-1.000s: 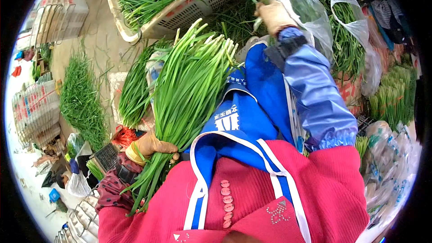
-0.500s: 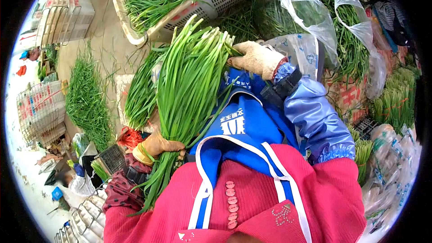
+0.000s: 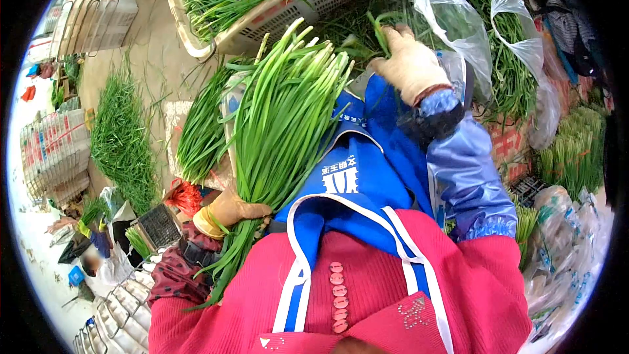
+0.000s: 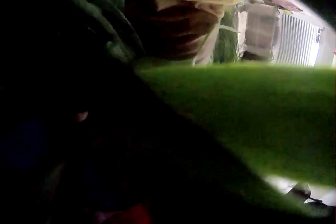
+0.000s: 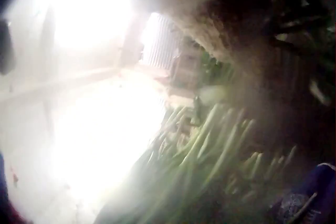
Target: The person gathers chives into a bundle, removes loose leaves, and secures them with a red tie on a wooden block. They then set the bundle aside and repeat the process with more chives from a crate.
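In the head view my gloved left hand (image 3: 232, 213) grips a large bunch of Chinese chives (image 3: 282, 124) low on its leafy end. The pale cut stems fan out at the top, over the blue apron (image 3: 341, 174). My gloved right hand (image 3: 413, 65) is to the right of the stem ends, fingers spread and apart from the bunch. A loose green leaf (image 3: 378, 31) shows beside its fingertips. Blurred stems (image 5: 210, 134) appear below the glove in the right wrist view. A close green leaf (image 4: 252, 119) crosses the dark left wrist view.
A plastic crate (image 3: 275, 23) heaped with chives stands ahead. Another bunch (image 3: 206, 131) lies left of the held one, and a loose green pile (image 3: 121, 137) is on the floor. On the right are a plastic bag (image 3: 458, 19) of greens and tied bundles (image 3: 576, 144).
My right hand came back from the upper right to the stem ends, then moved away up and right again, a leaf at its fingers. My left hand keeps its grip on the bunch.
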A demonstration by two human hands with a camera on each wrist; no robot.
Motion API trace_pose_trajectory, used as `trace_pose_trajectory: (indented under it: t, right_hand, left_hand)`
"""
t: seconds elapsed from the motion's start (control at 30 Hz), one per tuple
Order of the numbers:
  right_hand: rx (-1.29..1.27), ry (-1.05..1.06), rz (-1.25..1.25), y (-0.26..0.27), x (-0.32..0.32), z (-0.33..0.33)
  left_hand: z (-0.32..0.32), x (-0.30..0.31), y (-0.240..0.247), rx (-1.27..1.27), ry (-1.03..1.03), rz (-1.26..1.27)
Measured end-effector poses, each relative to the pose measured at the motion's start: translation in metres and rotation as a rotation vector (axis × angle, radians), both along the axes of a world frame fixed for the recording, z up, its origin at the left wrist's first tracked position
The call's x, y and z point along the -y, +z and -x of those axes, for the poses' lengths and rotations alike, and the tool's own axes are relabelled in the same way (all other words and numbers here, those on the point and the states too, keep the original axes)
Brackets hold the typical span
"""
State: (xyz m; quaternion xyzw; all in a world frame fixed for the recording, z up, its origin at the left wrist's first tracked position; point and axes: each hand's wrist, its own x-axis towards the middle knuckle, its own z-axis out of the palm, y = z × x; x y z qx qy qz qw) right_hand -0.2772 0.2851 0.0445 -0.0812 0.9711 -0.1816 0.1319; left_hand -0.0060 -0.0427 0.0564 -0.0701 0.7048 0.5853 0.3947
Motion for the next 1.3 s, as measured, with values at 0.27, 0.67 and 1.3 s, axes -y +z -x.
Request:
trace_pose_trajectory:
  t: [0.27,0.67,1.3]
  right_hand:
    - [-0.209,0.251,0.304,-0.004,0.058,-0.051]
    - [0.102,0.086,0.046,-0.028,0.018,0.009]
    - [0.164,0.295,-0.428,-0.017,0.007,0.039]
  left_hand:
    - [0.021,-0.023,0.019,-0.315,-0.014,0.078]
    - [0.01,-0.011,0.008,-0.089,-0.041,-0.016]
    - [0.047,-0.019,0.058,0.224,-0.049,-0.069]
